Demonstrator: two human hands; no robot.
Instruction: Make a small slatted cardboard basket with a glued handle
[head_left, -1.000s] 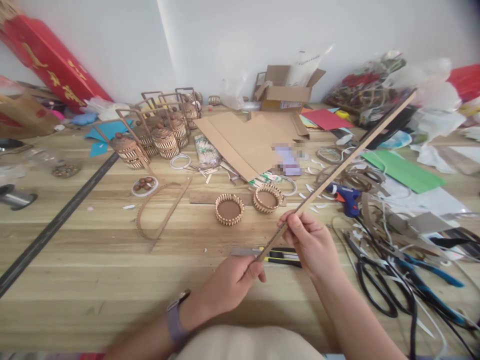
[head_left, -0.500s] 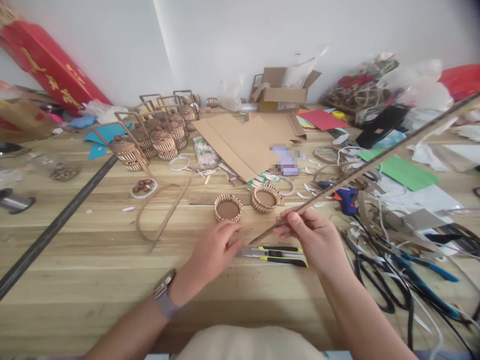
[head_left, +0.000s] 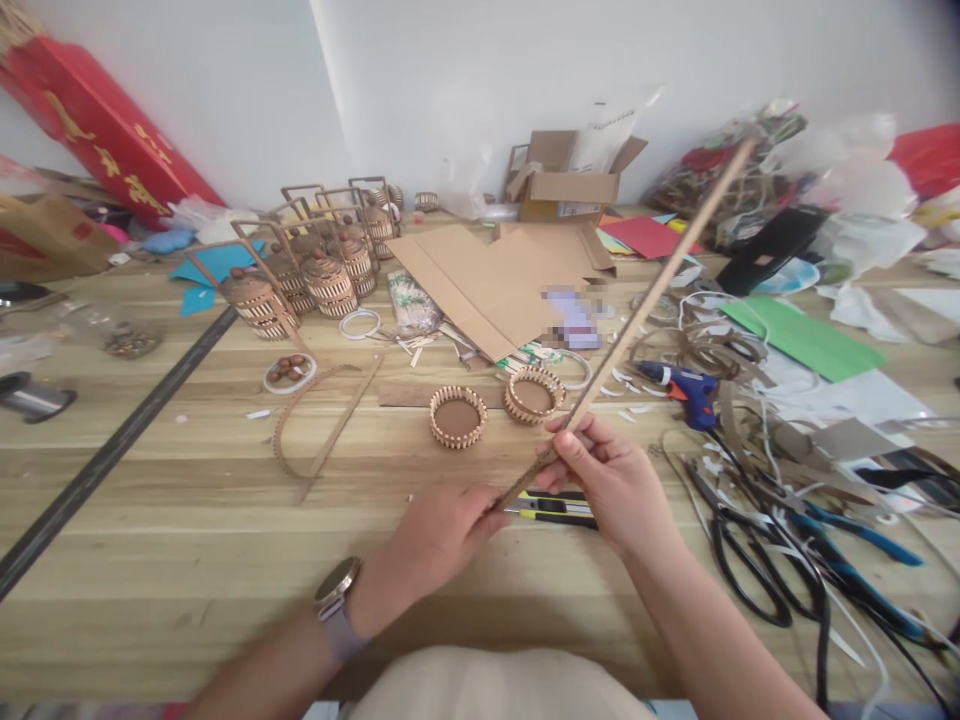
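Both my hands hold a long thin brown cardboard strip (head_left: 652, 290) that slants up and to the right over the wooden table (head_left: 187, 540). My left hand (head_left: 435, 540) pinches its lower end, fingers closed. My right hand (head_left: 611, 480) grips the strip a little higher, also closed. Under the hands lie yellow-and-black utility knives (head_left: 555, 508). Two small round woven cardboard baskets (head_left: 458, 416) (head_left: 534, 396) sit just beyond my hands.
Scissors (head_left: 757, 570), blue pliers (head_left: 862, 560) and a blue glue gun (head_left: 686, 383) lie at the right among cardboard strips. Flat cardboard sheets (head_left: 487, 280) and an open box (head_left: 574, 185) are at the back. Finished little lantern baskets (head_left: 300, 275) stand back left.
The left hand came back from the table to pinch the strip's lower end. The strip's far end swung up from low at the right to steeper.
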